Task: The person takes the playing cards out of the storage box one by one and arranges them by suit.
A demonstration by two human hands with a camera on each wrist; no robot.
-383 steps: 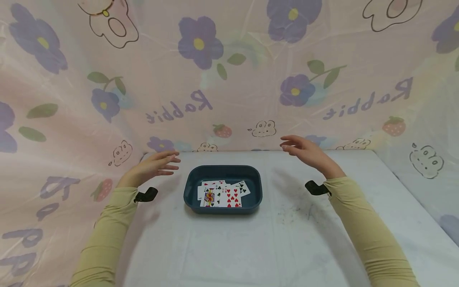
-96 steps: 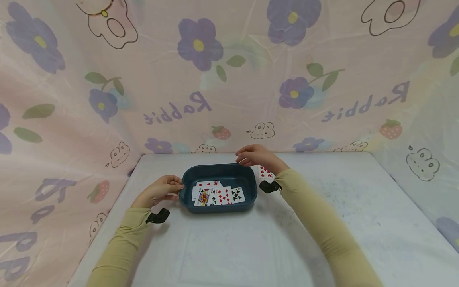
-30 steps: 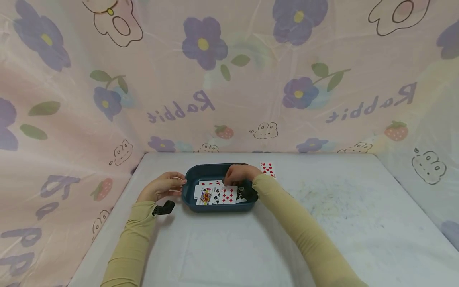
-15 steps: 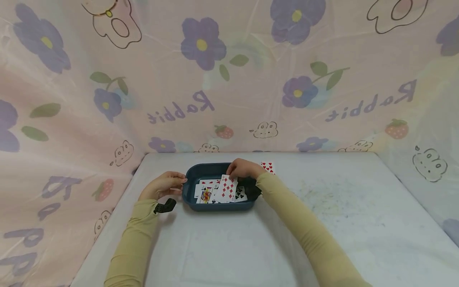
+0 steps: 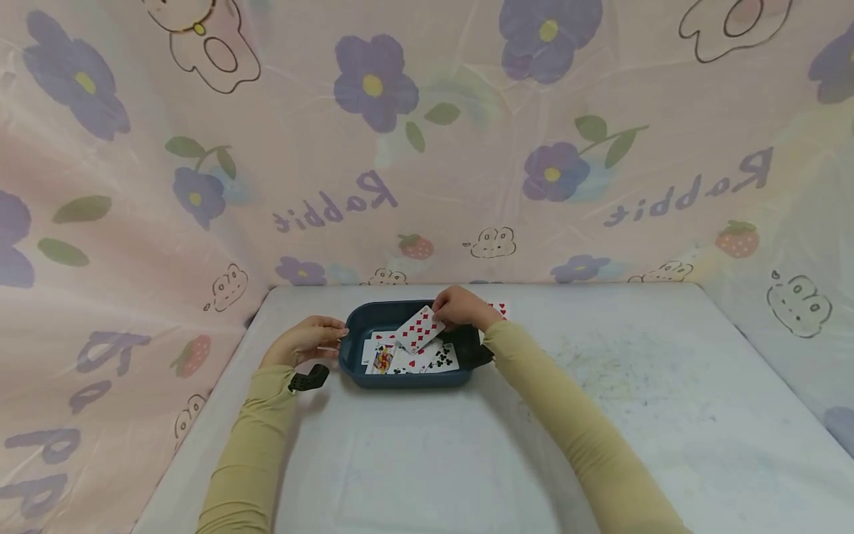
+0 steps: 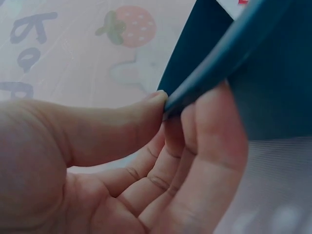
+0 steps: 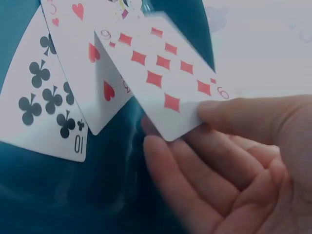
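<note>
My left hand point(image 5: 303, 341) pinches the left rim of a dark blue-green tray point(image 5: 408, 381), thumb on top and fingers under the lip in the left wrist view. My right hand point(image 5: 463, 308) holds the nine of diamonds point(image 7: 156, 68) by one corner between thumb and fingers, tilted above the other cards. Inside the tray lie the ten of clubs point(image 7: 48, 92), a three of hearts point(image 7: 83, 36), a face card point(image 5: 382, 359) and other overlapping playing cards, partly covered by the held one.
Behind the right hand, a heart card point(image 5: 502, 310) lies face up on the white table point(image 5: 414, 460), partly hidden by the wrist. A printed curtain point(image 5: 427, 178) rises at the table's back edge and along both sides.
My right hand has picked the nine of diamonds off the pile, lifted it up and back, and turned it at a slant, uncovering a heart card. The left hand stays on the rim.
</note>
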